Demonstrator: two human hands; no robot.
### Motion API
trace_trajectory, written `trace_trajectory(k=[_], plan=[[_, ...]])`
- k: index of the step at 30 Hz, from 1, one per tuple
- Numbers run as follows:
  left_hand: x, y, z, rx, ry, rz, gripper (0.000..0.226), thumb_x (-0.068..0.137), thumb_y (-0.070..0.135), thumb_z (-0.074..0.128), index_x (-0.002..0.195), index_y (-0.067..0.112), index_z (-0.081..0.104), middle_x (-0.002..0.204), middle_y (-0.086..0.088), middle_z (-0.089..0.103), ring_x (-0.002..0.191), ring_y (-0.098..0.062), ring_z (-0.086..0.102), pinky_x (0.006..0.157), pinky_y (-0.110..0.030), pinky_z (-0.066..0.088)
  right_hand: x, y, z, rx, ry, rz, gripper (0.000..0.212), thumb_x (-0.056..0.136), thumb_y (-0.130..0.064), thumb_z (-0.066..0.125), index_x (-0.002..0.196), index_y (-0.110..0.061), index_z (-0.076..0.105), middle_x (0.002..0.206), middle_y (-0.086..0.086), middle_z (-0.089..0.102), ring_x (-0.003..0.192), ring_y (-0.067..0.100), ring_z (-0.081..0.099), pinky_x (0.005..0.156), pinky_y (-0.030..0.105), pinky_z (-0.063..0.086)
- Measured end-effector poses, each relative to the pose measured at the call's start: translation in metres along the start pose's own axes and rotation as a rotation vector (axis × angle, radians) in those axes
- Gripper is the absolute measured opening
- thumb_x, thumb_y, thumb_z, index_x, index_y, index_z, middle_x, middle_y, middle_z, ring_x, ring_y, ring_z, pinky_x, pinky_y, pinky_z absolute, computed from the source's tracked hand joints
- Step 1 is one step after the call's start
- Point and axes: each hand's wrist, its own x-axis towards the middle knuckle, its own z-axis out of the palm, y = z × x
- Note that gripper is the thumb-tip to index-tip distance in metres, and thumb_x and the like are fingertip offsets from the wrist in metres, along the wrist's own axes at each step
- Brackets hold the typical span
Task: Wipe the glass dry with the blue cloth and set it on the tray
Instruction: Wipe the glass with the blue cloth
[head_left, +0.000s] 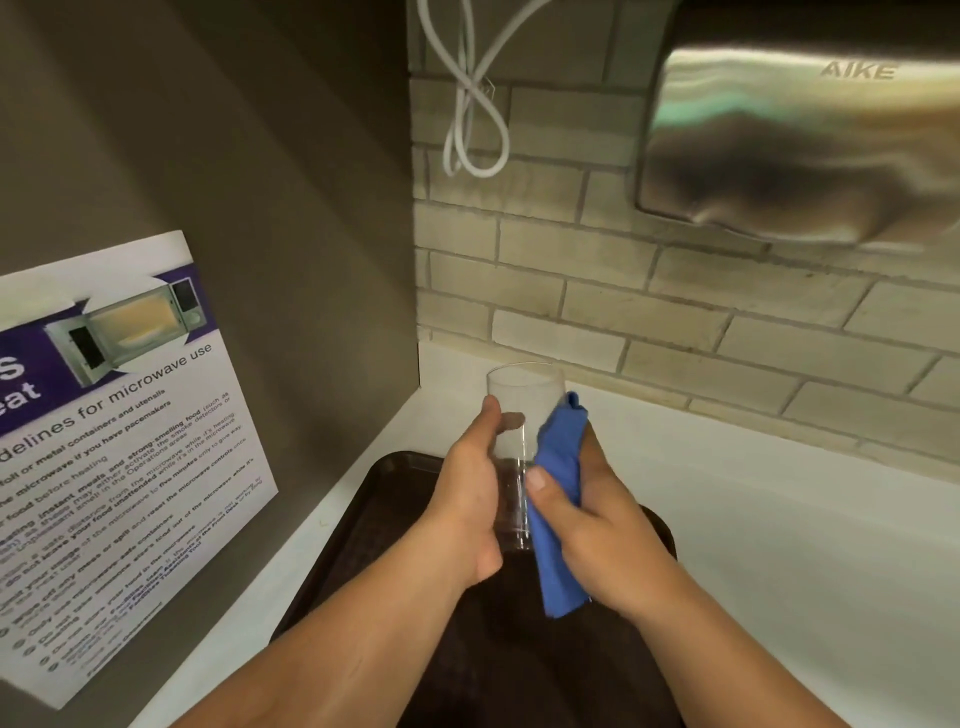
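A tall clear glass (524, 400) is held upright above the dark brown tray (374, 525). My left hand (467, 499) grips the glass from its left side, thumb near the rim. My right hand (587, 519) presses the blue cloth (558, 499) against the right side of the glass, thumb on the front of the cloth. The cloth hangs down past the base of the glass. Both forearms cover much of the tray.
The tray lies on a white counter (779, 545) in a corner. A grey wall with a microwave-use poster (119, 447) stands at the left. A brick-tiled wall (597, 291) is behind, with a steel hand dryer (810, 145) and a looped white cable (467, 104) above.
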Motion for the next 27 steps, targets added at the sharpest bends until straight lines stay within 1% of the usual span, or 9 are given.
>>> trace_trajectory(k=[2,5,9,12,13,15,18,23,27], plan=[[-0.003,-0.006,0.003,0.058,0.006,0.007,0.053,0.099,0.068,0.049,0.1,0.03,0.086,0.094,-0.009,0.087,0.085,-0.023,0.084,0.076,-0.037,0.064,0.0,-0.001,0.007,-0.123,0.087,-0.06,0.058,0.096,-0.047,0.057,0.149,-0.034,0.035,0.125,-0.013,0.062,0.111,0.0,0.064,0.099,0.021,0.052],[-0.008,-0.016,0.009,0.075,0.0,0.015,0.054,0.101,0.064,0.051,0.13,0.025,0.074,0.117,-0.012,0.083,0.106,-0.027,0.08,0.1,-0.048,0.06,0.018,-0.019,0.002,-0.099,0.273,-0.076,0.044,0.097,-0.046,0.055,0.138,-0.033,0.046,0.114,-0.006,0.064,0.101,0.008,0.065,0.087,0.017,0.051],[-0.008,-0.003,0.011,0.02,-0.007,0.051,0.051,0.097,0.067,0.055,0.126,0.029,0.073,0.104,-0.013,0.086,0.094,-0.032,0.083,0.09,-0.051,0.065,0.03,-0.024,-0.015,0.113,0.231,0.064,0.038,0.101,-0.049,0.047,0.129,-0.026,0.057,0.103,-0.003,0.072,0.095,0.016,0.071,0.082,0.03,0.054],[-0.002,0.008,0.005,0.004,-0.061,0.057,0.052,0.097,0.071,0.051,0.085,0.036,0.087,0.073,-0.002,0.085,0.067,-0.018,0.082,0.058,-0.028,0.063,0.003,-0.011,0.002,-0.007,0.05,0.019,0.037,0.099,-0.05,0.05,0.135,-0.039,0.05,0.111,-0.013,0.07,0.098,-0.001,0.069,0.08,0.015,0.05],[-0.002,0.009,0.005,0.003,-0.071,0.047,0.053,0.097,0.071,0.05,0.078,0.038,0.087,0.073,0.0,0.085,0.068,-0.016,0.082,0.056,-0.025,0.062,-0.003,-0.008,0.008,-0.044,0.035,-0.006,0.032,0.099,-0.049,0.052,0.13,-0.048,0.046,0.112,-0.016,0.068,0.098,-0.006,0.067,0.079,0.012,0.049],[-0.005,0.004,0.006,0.029,-0.052,0.02,0.05,0.096,0.071,0.052,0.094,0.035,0.086,0.089,-0.003,0.087,0.084,-0.019,0.084,0.073,-0.033,0.064,0.001,-0.009,0.014,-0.046,0.114,-0.049,0.023,0.099,-0.045,0.055,0.115,-0.056,0.043,0.106,-0.017,0.067,0.094,-0.01,0.066,0.078,0.009,0.051],[-0.009,-0.007,0.006,0.021,-0.047,-0.032,0.06,0.1,0.069,0.047,0.125,0.024,0.077,0.116,-0.013,0.084,0.108,-0.029,0.08,0.102,-0.049,0.059,0.02,-0.024,0.003,0.005,0.284,0.006,0.02,0.097,-0.05,0.055,0.114,-0.04,0.051,0.093,-0.016,0.065,0.079,-0.009,0.066,0.062,0.006,0.047],[-0.008,0.004,-0.004,-0.019,-0.177,-0.068,0.054,0.09,0.065,0.058,0.108,0.023,0.086,0.123,-0.018,0.08,0.111,-0.038,0.077,0.102,-0.055,0.057,0.037,-0.025,-0.009,0.061,0.274,0.046,0.046,0.097,-0.057,0.051,0.124,-0.021,0.057,0.098,-0.005,0.069,0.088,0.011,0.067,0.073,0.024,0.047],[-0.009,0.0,-0.004,-0.026,-0.137,-0.111,0.07,0.094,0.07,0.052,0.133,0.016,0.075,0.138,-0.02,0.073,0.126,-0.04,0.07,0.108,-0.053,0.054,0.04,-0.021,-0.006,0.062,0.259,0.045,0.048,0.098,-0.057,0.049,0.121,-0.017,0.061,0.095,0.0,0.07,0.088,0.02,0.069,0.078,0.032,0.049]])
